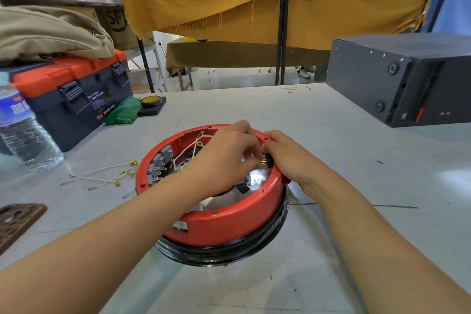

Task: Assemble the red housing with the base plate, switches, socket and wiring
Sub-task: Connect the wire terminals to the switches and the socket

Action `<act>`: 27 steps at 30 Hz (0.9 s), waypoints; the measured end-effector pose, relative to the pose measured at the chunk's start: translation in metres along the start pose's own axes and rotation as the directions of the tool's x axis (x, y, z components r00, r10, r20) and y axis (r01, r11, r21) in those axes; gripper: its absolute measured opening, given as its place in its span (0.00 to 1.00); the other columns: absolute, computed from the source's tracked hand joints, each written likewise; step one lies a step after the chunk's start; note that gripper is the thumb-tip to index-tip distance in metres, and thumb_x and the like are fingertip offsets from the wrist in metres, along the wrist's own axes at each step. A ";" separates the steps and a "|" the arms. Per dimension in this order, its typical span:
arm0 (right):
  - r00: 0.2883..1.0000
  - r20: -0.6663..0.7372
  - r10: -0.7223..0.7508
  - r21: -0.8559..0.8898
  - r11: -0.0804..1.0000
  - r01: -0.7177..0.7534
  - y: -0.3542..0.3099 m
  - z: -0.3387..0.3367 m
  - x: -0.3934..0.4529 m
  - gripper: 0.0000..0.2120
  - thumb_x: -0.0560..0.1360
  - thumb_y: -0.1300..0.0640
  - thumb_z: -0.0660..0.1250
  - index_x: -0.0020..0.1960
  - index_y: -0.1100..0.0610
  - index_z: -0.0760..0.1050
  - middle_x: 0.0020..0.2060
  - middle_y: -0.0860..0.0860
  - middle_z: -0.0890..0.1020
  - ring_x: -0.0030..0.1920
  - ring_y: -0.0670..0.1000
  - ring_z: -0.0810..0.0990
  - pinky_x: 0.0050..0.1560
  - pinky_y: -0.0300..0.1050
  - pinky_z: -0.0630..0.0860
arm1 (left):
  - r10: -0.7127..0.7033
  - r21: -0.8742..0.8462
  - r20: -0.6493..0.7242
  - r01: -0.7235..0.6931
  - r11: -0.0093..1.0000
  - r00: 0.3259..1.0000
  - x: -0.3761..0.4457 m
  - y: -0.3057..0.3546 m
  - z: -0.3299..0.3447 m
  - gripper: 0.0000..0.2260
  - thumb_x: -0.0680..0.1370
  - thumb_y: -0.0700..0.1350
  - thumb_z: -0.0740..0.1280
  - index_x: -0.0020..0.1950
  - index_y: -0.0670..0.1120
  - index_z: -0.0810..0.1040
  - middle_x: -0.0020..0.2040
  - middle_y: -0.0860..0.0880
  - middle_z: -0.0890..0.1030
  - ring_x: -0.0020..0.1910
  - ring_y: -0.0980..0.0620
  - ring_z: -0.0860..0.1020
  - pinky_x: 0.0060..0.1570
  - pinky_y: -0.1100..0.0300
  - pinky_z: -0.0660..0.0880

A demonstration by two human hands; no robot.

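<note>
From the head camera, looking down over both forearms: the red housing (224,222) sits upside down in the middle of the grey table (356,160), resting on a black ring (229,253) that shows under its lower edge. Both hands meet at its far right wall. The left hand (226,158) reaches in over the open cavity, fingers curled and pinching at the small brass pins of the socket (265,159) — a dark round body with gold prongs. The right hand (288,158) comes over the rim from outside, its fingers bent round the same socket and the wall beside it.

Along the left inner wall a row of grey switches (160,163) is already seated, and white wires (196,146) with ring terminals cross the inside. More loose wires (104,176) with brass clips lie on the table just left of the housing, apart from it.

The housing looks like rigid moulded plastic, light for its bulk and glossy — I'd hold it by the rim or the outer wall, since it could skate on that ring if pushed sideways. The socket is small and hard, best gripped by its body; the pins and clips seem thin enough to bend. The wires are limp and would need guiding by the terminal ends.

A toolbox (76,99), a water bottle (23,130) and a dark case (402,79) stand well clear.
</note>
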State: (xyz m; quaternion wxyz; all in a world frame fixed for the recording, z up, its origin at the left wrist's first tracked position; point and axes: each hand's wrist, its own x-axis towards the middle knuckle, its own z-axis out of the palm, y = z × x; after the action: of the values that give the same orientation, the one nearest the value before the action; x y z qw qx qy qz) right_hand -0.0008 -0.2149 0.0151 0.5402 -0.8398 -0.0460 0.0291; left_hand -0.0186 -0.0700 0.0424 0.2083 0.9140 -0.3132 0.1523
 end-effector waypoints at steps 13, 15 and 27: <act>0.998 -0.049 -0.038 -0.040 0.999 0.036 -0.002 -0.001 -0.001 0.20 0.78 0.58 0.54 0.69 0.47 0.67 0.53 0.51 0.77 0.38 0.47 0.74 0.40 0.42 0.69 | -0.310 -0.083 -0.152 0.300 0.950 0.939 -0.032 -0.038 -0.042 0.02 0.73 0.45 0.71 0.44 0.51 0.82 0.45 0.53 0.78 0.43 0.59 0.76 0.43 0.66 0.71; 0.998 -0.062 -0.032 -0.046 0.999 0.029 -0.003 -0.001 -0.001 0.19 0.78 0.57 0.54 0.68 0.47 0.68 0.51 0.51 0.78 0.37 0.49 0.74 0.40 0.44 0.70 | -0.376 -0.052 -0.170 0.372 0.927 0.911 -0.039 -0.046 -0.045 0.05 0.73 0.46 0.71 0.48 0.51 0.82 0.51 0.51 0.77 0.49 0.54 0.76 0.47 0.62 0.70; 0.997 -0.075 -0.025 -0.187 0.982 0.011 -0.008 -0.004 -0.006 0.22 0.79 0.56 0.52 0.72 0.47 0.61 0.63 0.53 0.74 0.54 0.58 0.77 0.57 0.53 0.74 | -0.558 0.130 -0.116 0.569 0.812 0.822 -0.059 -0.059 -0.049 0.11 0.75 0.40 0.63 0.55 0.52 0.77 0.57 0.45 0.77 0.42 0.51 0.71 0.38 0.59 0.65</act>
State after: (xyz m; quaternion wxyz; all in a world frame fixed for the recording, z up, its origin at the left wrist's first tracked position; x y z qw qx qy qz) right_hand -0.0068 -0.2156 0.0235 0.4610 -0.8866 -0.0353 -0.0124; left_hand -0.0333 0.0255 0.0442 0.1816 0.9732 -0.0075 0.1410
